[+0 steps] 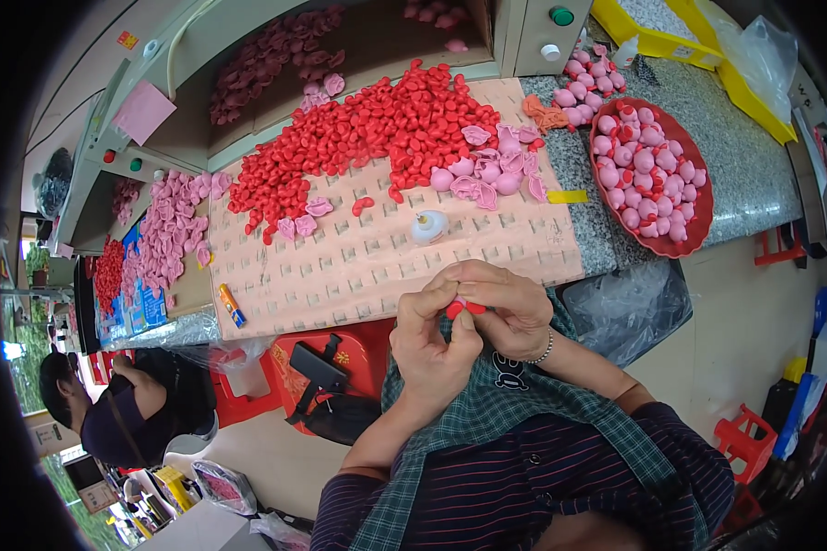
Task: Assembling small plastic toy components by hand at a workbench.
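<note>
Just past the table's front edge, my left hand point(430, 344) and my right hand point(516, 310) meet, fingertips pinched together. Between them is a small red and pink plastic piece point(455, 309), mostly covered by the fingers. A white squeeze bottle point(428, 227) stands on the pink patterned mat point(340, 262) beyond my hands. Farther back lies a big heap of glossy red bean-shaped pieces point(358, 124). Pink hollow shells point(508, 163) and round pink pieces are gathered at the heap's right end. Two loose red pieces point(363, 206) rest in front of the heap.
A red scalloped tray point(698, 225) of pink and red assembled pieces stands on the grey stone top at right, near yellow bins point(753, 101). More pink shells point(165, 230) pile up at left. A glue tube point(232, 306) lies by the front edge. Another person point(124, 413) sits at lower left.
</note>
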A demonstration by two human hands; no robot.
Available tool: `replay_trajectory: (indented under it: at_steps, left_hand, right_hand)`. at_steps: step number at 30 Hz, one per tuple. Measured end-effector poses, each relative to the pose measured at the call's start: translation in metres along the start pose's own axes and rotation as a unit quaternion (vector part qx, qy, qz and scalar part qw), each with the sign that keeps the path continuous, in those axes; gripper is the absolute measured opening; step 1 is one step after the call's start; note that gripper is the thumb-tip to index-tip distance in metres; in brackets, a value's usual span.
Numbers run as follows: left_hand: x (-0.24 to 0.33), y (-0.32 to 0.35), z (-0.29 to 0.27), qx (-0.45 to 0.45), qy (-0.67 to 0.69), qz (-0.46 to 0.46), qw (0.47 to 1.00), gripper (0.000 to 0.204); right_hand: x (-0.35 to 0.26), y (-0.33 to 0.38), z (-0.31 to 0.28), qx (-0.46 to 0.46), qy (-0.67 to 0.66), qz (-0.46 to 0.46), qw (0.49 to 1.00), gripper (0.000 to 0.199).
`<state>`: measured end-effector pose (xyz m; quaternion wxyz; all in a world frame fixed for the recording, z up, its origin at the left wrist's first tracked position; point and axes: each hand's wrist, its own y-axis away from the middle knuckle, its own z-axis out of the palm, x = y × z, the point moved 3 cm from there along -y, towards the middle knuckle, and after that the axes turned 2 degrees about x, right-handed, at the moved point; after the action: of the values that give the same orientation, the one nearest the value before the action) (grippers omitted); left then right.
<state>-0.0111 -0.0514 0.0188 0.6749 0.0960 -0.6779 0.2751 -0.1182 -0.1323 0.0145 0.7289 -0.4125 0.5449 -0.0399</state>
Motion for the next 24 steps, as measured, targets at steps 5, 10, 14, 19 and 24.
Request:
replay_trajectory:
  at_steps: [5,10,14,19,24]
  left_hand:
    - [-0.002,-0.001,0.001,0.003,0.000,-0.013,1.000,0.032]
    - [-0.003,-0.001,0.000,0.001,0.010,-0.034,0.999,0.030]
    - [-0.003,-0.002,0.000,0.000,0.012,-0.038,0.999,0.029]
    - [-0.005,-0.003,-0.001,-0.004,0.000,-0.038,0.999,0.029]
    - [-0.004,-0.006,0.000,-0.007,-0.004,-0.025,1.000,0.029]
  right_hand:
    - [0.003,0.002,0.000,0.010,-0.021,0.000,1.000,0.037]
    - [0.006,0.004,0.000,0.021,-0.026,0.002,0.999,0.030]
    - [0.006,0.005,0.000,0.010,0.002,0.000,1.000,0.031]
    - [0.010,0.006,0.001,0.016,-0.026,-0.003,1.000,0.033]
    - [0.013,0.008,0.002,0.022,-0.044,0.016,0.999,0.037]
